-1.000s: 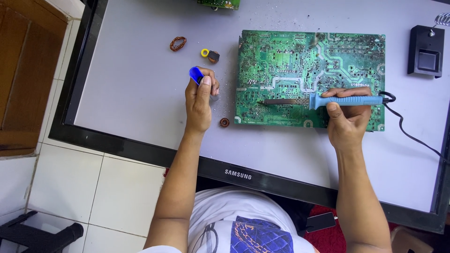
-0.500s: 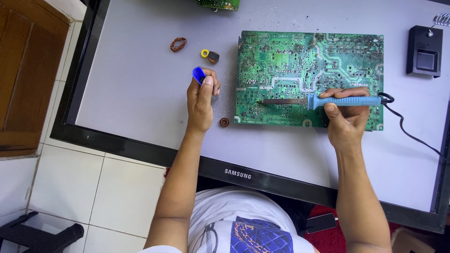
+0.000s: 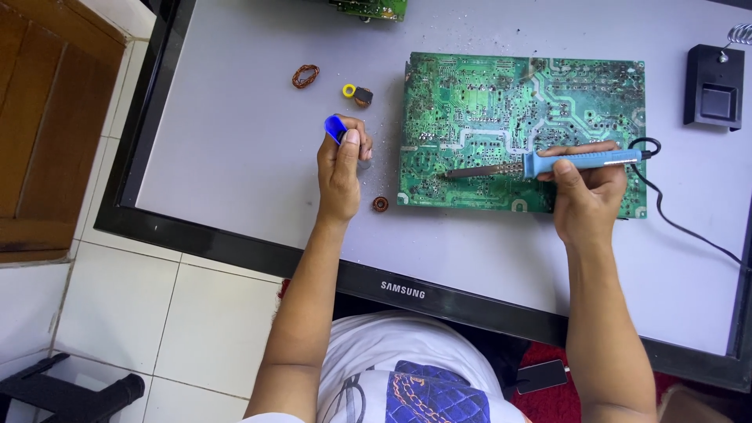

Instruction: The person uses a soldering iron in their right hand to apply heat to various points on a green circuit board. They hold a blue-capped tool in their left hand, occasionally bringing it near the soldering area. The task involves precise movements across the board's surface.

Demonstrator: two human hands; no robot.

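Observation:
A green circuit board (image 3: 501, 102) lies solder side up on a grey panel (image 3: 235, 149) with a black frame. My right hand (image 3: 586, 192) grips a blue-handled soldering iron (image 3: 580, 162), held level, its metal tip pointing left over the board's lower part. My left hand (image 3: 342, 172) is closed around a small blue object (image 3: 334, 127) just left of the board. A small copper ring coil (image 3: 381, 204) lies on the panel by my left wrist.
A copper wire coil (image 3: 305, 76) and a yellow ring with a dark part (image 3: 356, 93) lie at the upper left. A black iron stand (image 3: 714, 95) sits at the right, with the iron's black cord (image 3: 681, 227) trailing. Another green board (image 3: 372, 8) pokes in at the top.
My left hand has shifted slightly to the right with the blue object. The soldering iron and right hand stay almost where they were.

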